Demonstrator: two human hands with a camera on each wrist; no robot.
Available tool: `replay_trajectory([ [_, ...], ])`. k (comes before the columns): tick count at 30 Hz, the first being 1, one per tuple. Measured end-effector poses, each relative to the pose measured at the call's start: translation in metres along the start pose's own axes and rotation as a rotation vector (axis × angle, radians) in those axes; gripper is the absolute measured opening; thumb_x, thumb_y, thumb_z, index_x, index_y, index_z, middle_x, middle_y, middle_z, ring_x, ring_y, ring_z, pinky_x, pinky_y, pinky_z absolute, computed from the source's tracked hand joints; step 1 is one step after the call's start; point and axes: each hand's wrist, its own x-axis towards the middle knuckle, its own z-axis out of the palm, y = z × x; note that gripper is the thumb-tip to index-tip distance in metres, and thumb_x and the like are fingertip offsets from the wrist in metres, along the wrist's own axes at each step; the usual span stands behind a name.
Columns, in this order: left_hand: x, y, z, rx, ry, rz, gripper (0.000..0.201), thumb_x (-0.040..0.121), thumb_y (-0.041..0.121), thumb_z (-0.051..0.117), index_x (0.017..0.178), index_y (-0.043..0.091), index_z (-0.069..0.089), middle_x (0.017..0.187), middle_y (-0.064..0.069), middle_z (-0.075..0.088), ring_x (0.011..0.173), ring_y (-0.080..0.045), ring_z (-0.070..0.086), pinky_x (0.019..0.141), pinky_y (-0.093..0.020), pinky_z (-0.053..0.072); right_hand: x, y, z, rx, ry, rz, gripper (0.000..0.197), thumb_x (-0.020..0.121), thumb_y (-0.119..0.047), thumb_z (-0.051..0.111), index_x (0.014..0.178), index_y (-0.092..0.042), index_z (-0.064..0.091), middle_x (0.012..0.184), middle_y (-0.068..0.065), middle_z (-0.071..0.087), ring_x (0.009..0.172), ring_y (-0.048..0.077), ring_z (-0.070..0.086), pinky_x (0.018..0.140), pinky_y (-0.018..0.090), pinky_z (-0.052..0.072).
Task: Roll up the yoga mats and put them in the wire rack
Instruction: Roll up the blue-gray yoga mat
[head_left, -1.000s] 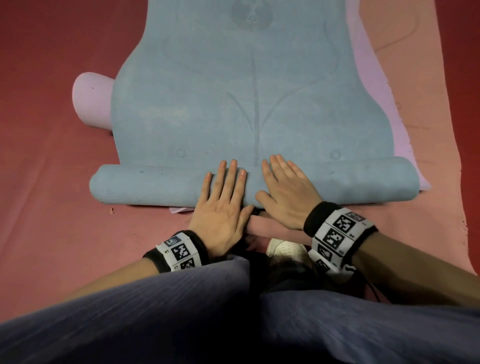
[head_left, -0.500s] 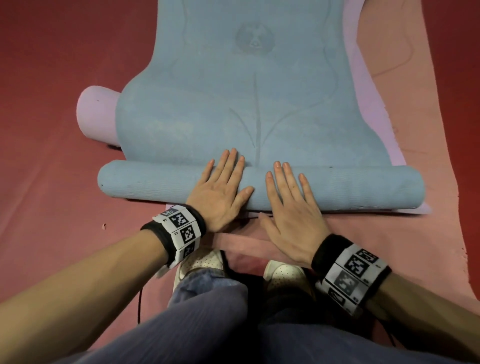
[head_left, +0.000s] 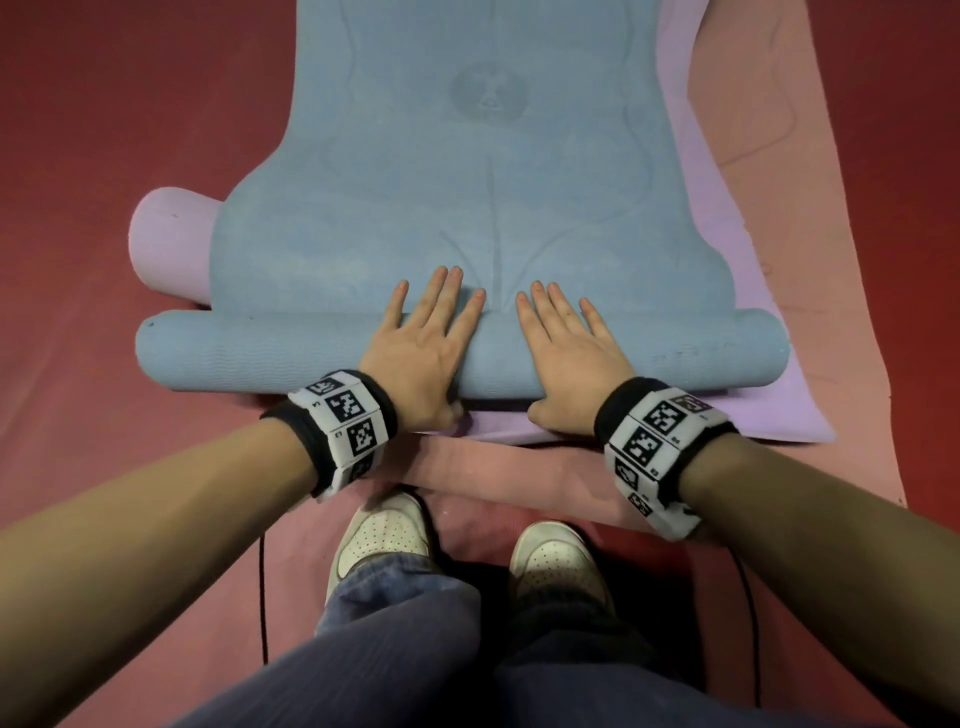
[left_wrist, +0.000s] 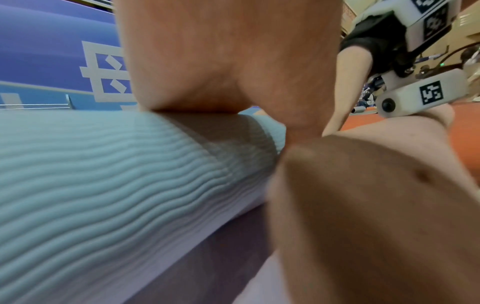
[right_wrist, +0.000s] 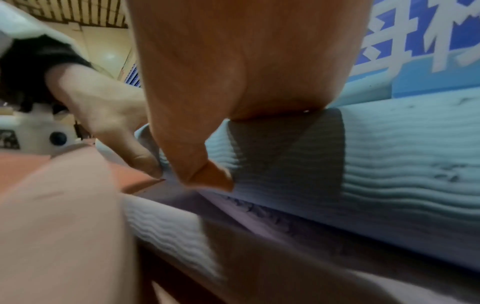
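A blue yoga mat (head_left: 467, 171) lies on the floor, its near end wound into a roll (head_left: 260, 353) that runs left to right. My left hand (head_left: 423, 345) and right hand (head_left: 569, 351) lie flat on top of the roll near its middle, fingers straight and pointing away from me. In the left wrist view the palm (left_wrist: 228, 61) presses on the ribbed roll (left_wrist: 103, 174); the right wrist view shows the same on the roll (right_wrist: 402, 164). A lilac mat (head_left: 748, 405) lies under the blue one, over a pink mat (head_left: 841, 208). No wire rack is in view.
A lilac rolled end (head_left: 169, 239) sticks out left of the blue mat. The floor (head_left: 104, 130) is red. My white shoes (head_left: 382, 540) stand just behind the roll on the pink mat's near edge. A thin black cable (head_left: 262, 597) hangs by my left leg.
The roll has travelled away from me and grown thicker as both flat hands pushed it forward. My hands have spread slightly apart, and my shoes have come into view.
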Motion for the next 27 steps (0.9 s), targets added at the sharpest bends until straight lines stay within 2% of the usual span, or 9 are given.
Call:
replay_trajectory([
  [4, 0.015, -0.002, 0.002, 0.072, -0.020, -0.058, 0.130, 0.070, 0.057, 0.076, 0.158, 0.015, -0.010, 0.165, -0.022, -0.011, 0.154, -0.034, -0.009, 0.121, -0.059, 0.001, 0.009, -0.002, -0.004, -0.095, 0.012, 0.047, 0.117, 0.077, -0.029, 0.076, 0.156, -0.009, -0.008, 0.164, 0.016, -0.006, 0.152, 0.030, -0.005, 0.123, 0.048, 0.005],
  [7, 0.008, 0.000, 0.008, 0.077, 0.021, -0.057, 0.119, 0.076, 0.044, 0.074, 0.159, 0.014, -0.005, 0.164, -0.026, -0.004, 0.154, -0.035, -0.001, 0.122, -0.055, 0.007, 0.004, -0.008, 0.000, -0.146, 0.029, 0.057, 0.107, 0.083, -0.024, 0.071, 0.155, -0.005, -0.005, 0.162, 0.024, 0.000, 0.151, 0.038, 0.006, 0.122, 0.050, 0.011],
  [11, -0.019, 0.006, 0.000, 0.069, 0.081, -0.009, 0.114, 0.072, 0.040, 0.079, 0.159, 0.009, 0.011, 0.161, -0.030, 0.014, 0.152, -0.039, 0.016, 0.122, -0.053, 0.015, -0.020, -0.016, -0.009, -0.174, 0.043, 0.021, 0.101, 0.086, -0.025, 0.068, 0.155, -0.004, -0.003, 0.161, 0.028, 0.004, 0.149, 0.041, 0.013, 0.120, 0.052, 0.015],
  [13, -0.037, 0.010, -0.011, 0.076, 0.113, 0.034, 0.108, 0.067, 0.036, 0.081, 0.155, 0.004, 0.027, 0.154, -0.033, 0.031, 0.145, -0.042, 0.033, 0.117, -0.053, 0.028, -0.039, -0.022, -0.015, -0.168, 0.074, -0.001, 0.097, 0.086, -0.023, 0.068, 0.156, -0.003, 0.004, 0.160, 0.030, 0.011, 0.147, 0.042, 0.020, 0.118, 0.054, 0.021],
  [15, -0.060, 0.015, -0.019, 0.048, 0.181, 0.091, 0.089, 0.067, 0.027, 0.073, 0.146, -0.002, 0.042, 0.143, -0.036, 0.046, 0.133, -0.045, 0.049, 0.107, -0.054, 0.042, -0.059, -0.029, -0.014, -0.142, 0.118, -0.019, 0.094, 0.078, -0.020, 0.074, 0.154, -0.001, 0.021, 0.154, 0.032, 0.027, 0.140, 0.045, 0.034, 0.113, 0.055, 0.032],
  [18, -0.096, 0.027, -0.020, 0.010, 0.218, 0.168, 0.066, 0.080, 0.021, 0.040, 0.141, -0.005, 0.049, 0.136, -0.036, 0.052, 0.126, -0.046, 0.055, 0.102, -0.052, 0.049, -0.092, -0.040, 0.003, -0.063, 0.196, -0.027, 0.088, 0.067, -0.027, 0.084, 0.142, 0.000, 0.047, 0.139, 0.031, 0.050, 0.122, 0.044, 0.056, 0.099, 0.054, 0.048],
  [22, -0.137, 0.049, 0.003, -0.041, 0.245, 0.282, 0.053, 0.089, 0.021, 0.041, 0.131, -0.005, 0.059, 0.124, -0.033, 0.063, 0.111, -0.042, 0.066, 0.087, -0.048, 0.058, -0.140, -0.052, 0.032, -0.022, 0.310, -0.124, 0.056, 0.083, -0.023, 0.042, 0.131, -0.002, 0.061, 0.126, 0.028, 0.062, 0.105, 0.041, 0.067, 0.084, 0.048, 0.057],
  [25, -0.148, 0.054, 0.025, -0.090, 0.159, 0.342, 0.067, 0.088, 0.046, 0.038, 0.135, -0.001, 0.045, 0.128, -0.030, 0.062, 0.115, -0.039, 0.065, 0.089, -0.046, 0.056, -0.159, -0.057, 0.055, 0.028, 0.262, -0.146, 0.051, 0.092, -0.019, 0.032, 0.134, -0.004, 0.058, 0.130, 0.024, 0.061, 0.107, 0.036, 0.067, 0.081, 0.043, 0.058],
  [27, -0.145, 0.053, 0.033, -0.118, 0.122, 0.356, 0.065, 0.086, 0.041, 0.038, 0.137, 0.000, 0.040, 0.135, -0.028, 0.058, 0.122, -0.037, 0.061, 0.092, -0.047, 0.054, -0.159, -0.060, 0.062, 0.075, 0.213, -0.136, 0.053, 0.097, -0.021, 0.026, 0.139, -0.004, 0.054, 0.137, 0.023, 0.056, 0.117, 0.035, 0.063, 0.087, 0.043, 0.056],
])
